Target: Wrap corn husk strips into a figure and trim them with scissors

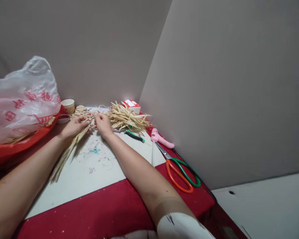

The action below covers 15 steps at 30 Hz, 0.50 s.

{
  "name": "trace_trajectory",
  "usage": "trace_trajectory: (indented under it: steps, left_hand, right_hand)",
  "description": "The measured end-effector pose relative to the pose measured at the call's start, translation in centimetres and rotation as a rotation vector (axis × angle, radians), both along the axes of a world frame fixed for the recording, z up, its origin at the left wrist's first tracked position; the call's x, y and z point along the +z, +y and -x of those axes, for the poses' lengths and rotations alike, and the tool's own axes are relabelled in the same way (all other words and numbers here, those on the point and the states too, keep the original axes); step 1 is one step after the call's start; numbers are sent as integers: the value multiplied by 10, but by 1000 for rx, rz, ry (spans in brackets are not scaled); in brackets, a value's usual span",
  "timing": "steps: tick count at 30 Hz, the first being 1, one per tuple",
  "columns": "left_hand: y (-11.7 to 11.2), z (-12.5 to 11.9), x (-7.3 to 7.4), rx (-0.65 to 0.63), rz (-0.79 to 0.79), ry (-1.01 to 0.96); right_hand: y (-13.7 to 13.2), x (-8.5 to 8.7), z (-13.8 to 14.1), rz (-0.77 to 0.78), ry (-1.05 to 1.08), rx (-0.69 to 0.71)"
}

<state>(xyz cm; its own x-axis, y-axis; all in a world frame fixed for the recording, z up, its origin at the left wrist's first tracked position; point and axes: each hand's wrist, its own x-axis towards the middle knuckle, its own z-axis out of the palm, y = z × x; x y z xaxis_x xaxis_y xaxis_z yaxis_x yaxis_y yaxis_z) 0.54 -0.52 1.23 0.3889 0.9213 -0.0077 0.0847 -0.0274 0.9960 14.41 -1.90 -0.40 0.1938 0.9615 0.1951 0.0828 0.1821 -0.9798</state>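
Observation:
My left hand (76, 126) is closed on a bundle of pale dried husk strips (69, 153), whose loose ends hang down toward me over the white board. Close beside it, my right hand (102, 124) is pinched at the strips' upper end, where a thin twisted cord seems to run between the fingers; the exact grip is too small to make out. A heap of similar dried strips (129, 117) lies just right of my right hand. Beneath that heap, pliers with green and black handles (135, 136) stick out.
A white board (99, 166) with blue stains lies on a red cloth (89, 212). Right are a pink glue gun (161, 138) and scissors with orange and green handles (180, 172). A plastic bag (22, 103), paper cup (68, 106) and red-white box (132, 106) stand near the walls.

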Motion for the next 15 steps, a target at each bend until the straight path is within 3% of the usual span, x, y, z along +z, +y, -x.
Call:
trace_trajectory:
  steps: [4, 8, 10, 12, 15]
  left_hand:
    - [2, -1, -2, -17, -96, 57]
    - [-4, 0, 2, -49, -120, 116]
    - [-5, 1, 2, -29, -80, 112]
    - [-5, 1, 0, -8, -44, 99]
    - [-2, 1, -2, 0, -12, 99]
  right_hand:
    - [-5, 19, 15, 28, -245, 24]
    - [-39, 72, 7, -11, -466, 159]
    - [-77, 102, -15, -132, -611, 209]
    - [-127, 124, -47, -140, -792, 151]
    - [-206, 127, -104, 51, -1056, -70]
